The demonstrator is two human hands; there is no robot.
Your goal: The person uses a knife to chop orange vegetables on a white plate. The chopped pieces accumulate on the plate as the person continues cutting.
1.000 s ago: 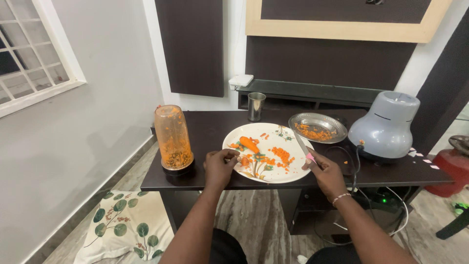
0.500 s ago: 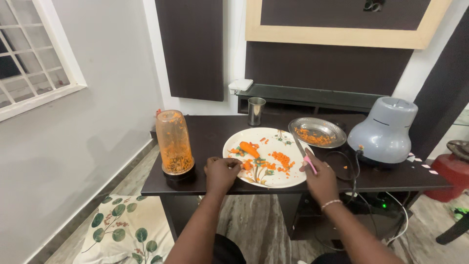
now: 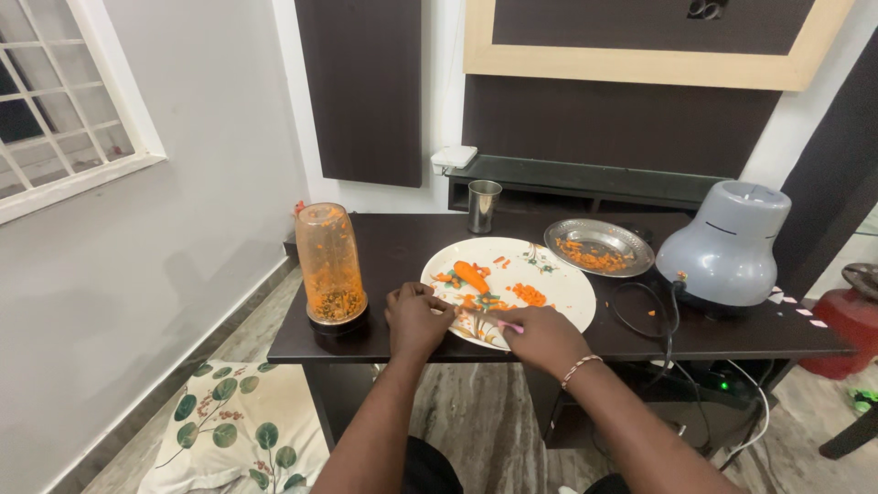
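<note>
Carrot bits (image 3: 526,294), orange and finely chopped, lie scattered on a round white floral plate (image 3: 569,291) at the dark table's (image 3: 402,240) front edge. Right hand (image 3: 541,335) is clenched on a pink-handled knife (image 3: 494,321), its blade mostly hidden. Left hand (image 3: 416,318), fingers curled together, presses a carrot piece, hard to make out, at the plate's near rim.
</note>
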